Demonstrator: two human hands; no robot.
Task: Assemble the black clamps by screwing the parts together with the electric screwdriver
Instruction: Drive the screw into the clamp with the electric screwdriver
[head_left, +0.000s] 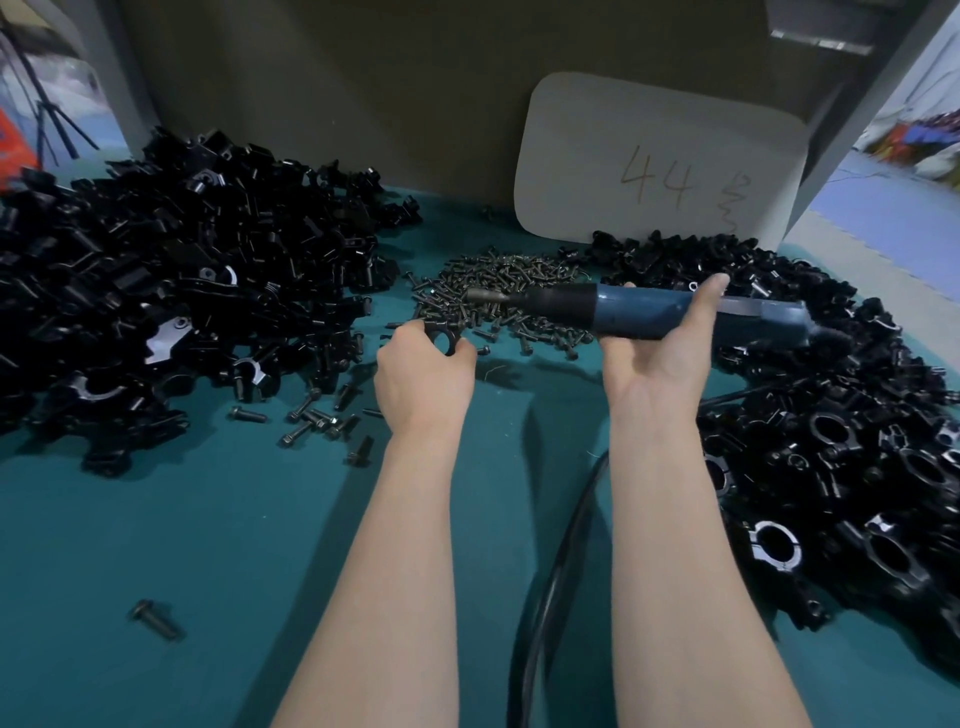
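Hands: apart, both raised over the teal tabletop (208, 545), each busy with its own thing.
Left hand (421, 364): thumb and fingers curled round a black clamp piece (444, 340) – round hole showing between the fingertips, held at the near edge of the screw heap.
Right hand (660, 343): palm up, wrapped round the blue barrel of the electric screwdriver (639, 312), thumb tip poking up past the far side.
Electric screwdriver: lying level across the right palm, black nose and bit pointing left – tip over the screw heap, near the clamp piece but not touching it.
Power cable (550, 571): black, curving down between the two forearms to the bottom edge.
Screw heap (498, 291): dark small screws piled mid-table, just beyond both hands.
Loose screws (317, 415): scattered by the left wrist; one lone screw (156, 618) well nearer, lower left.
Left pile (156, 291): big mound of black clamp parts, jumbled.
Right pile (831, 441): ring-shaped black clamps, heaped under and beyond the right hand.
White card (660, 161): propped against the back wall, "44" handwritten on it.
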